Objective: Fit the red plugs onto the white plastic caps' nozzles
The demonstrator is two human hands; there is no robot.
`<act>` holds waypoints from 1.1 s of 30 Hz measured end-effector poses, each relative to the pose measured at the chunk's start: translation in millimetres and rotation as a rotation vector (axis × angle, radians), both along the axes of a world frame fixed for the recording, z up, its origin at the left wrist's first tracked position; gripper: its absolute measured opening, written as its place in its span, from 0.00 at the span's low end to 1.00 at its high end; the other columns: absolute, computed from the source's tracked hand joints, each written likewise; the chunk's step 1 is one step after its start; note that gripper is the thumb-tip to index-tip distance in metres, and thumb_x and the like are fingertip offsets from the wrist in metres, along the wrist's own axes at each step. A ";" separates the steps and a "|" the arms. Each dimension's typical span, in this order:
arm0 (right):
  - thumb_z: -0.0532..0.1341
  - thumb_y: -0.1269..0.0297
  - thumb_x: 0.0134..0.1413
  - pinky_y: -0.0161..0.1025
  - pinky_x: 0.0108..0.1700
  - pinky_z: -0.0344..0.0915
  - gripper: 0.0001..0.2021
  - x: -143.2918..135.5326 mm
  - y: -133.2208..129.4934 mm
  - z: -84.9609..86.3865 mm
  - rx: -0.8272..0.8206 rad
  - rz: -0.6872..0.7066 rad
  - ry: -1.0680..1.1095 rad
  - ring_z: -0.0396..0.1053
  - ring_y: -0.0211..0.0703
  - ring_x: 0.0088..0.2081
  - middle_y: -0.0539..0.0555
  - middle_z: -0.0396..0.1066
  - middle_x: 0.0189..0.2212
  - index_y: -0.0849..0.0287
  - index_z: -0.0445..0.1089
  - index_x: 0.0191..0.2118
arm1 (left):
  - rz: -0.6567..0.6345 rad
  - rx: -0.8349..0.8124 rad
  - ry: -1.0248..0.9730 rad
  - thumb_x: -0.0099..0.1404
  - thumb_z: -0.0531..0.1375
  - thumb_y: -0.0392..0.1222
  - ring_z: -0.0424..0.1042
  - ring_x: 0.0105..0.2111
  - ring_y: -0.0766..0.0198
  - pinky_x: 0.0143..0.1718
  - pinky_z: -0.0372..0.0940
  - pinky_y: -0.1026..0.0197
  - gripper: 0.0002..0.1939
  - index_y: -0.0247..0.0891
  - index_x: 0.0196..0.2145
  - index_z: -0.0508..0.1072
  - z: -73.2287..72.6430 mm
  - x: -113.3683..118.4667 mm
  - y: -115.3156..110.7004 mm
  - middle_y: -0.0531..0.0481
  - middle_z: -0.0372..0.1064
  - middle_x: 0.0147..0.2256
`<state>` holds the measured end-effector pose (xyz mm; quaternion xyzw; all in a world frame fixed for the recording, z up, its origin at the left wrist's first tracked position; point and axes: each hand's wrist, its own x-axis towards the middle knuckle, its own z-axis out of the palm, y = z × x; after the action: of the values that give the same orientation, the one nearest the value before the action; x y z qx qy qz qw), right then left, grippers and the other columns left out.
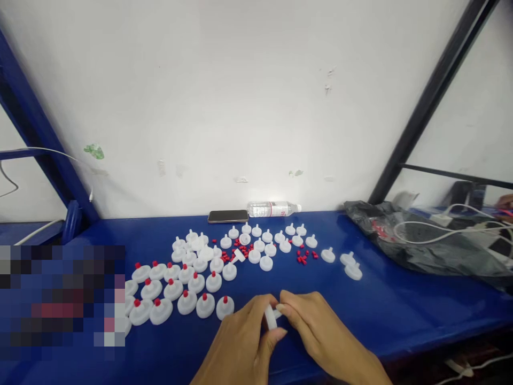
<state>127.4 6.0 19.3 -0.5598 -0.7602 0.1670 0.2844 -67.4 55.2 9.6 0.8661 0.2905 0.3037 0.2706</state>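
Observation:
My left hand (242, 342) and my right hand (320, 334) meet low over the blue table (401, 310). Both pinch one small white plastic cap (271, 317) between their fingertips. Just left of the hands stand rows of white caps with red tips (176, 291). Farther back lie several white caps without red tips (256, 243). Loose red plugs (305, 257) are scattered among them.
A phone (228, 216) and a lying water bottle (272, 209) rest against the white wall. A black plastic bag (425, 243) with white cables (452, 227) sits at the right. A blurred patch covers the left front. Blue and black frame bars rise at both sides.

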 end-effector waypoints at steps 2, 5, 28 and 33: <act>0.42 0.55 0.79 0.38 0.34 0.51 0.21 0.0 0.1 -0.1 -0.001 0.006 -0.020 0.62 0.38 0.27 0.46 0.65 0.27 0.54 0.54 0.31 | -0.025 -0.025 0.011 0.77 0.53 0.49 0.80 0.43 0.63 0.42 0.72 0.64 0.12 0.49 0.52 0.70 0.9 0.3 0.5 0.54 0.79 0.46; 0.41 0.56 0.79 0.38 0.35 0.51 0.20 0.1 -0.3 -0.5 0.016 0.005 -0.087 0.65 0.39 0.29 0.46 0.68 0.30 0.54 0.57 0.33 | -0.028 0.014 0.017 0.77 0.51 0.49 0.80 0.43 0.62 0.42 0.72 0.62 0.13 0.47 0.53 0.69 0.9 0.4 1.1 0.51 0.79 0.47; 0.50 0.60 0.76 0.38 0.31 0.47 0.19 -5.8 -3.4 11.0 0.102 -0.057 -0.078 0.60 0.34 0.24 0.45 0.68 0.24 0.56 0.60 0.29 | 0.198 0.504 0.265 0.74 0.52 0.40 0.82 0.30 0.63 0.23 0.72 0.63 0.18 0.44 0.60 0.65 -18.0 1.5 5.9 0.49 0.77 0.46; 0.52 0.59 0.75 0.38 0.30 0.47 0.19 -9.2 -4.3 10.1 0.119 -0.081 -0.088 0.61 0.34 0.23 0.45 0.68 0.23 0.56 0.61 0.28 | 0.238 0.444 0.241 0.75 0.51 0.40 0.83 0.36 0.62 0.27 0.74 0.65 0.24 0.43 0.67 0.61 -17.5 0.6 6.3 0.44 0.77 0.54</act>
<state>118.2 1.7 29.4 -0.5789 -0.7574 0.0853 0.2898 -66.8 61.5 -7.9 0.8938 0.3466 0.2846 0.0001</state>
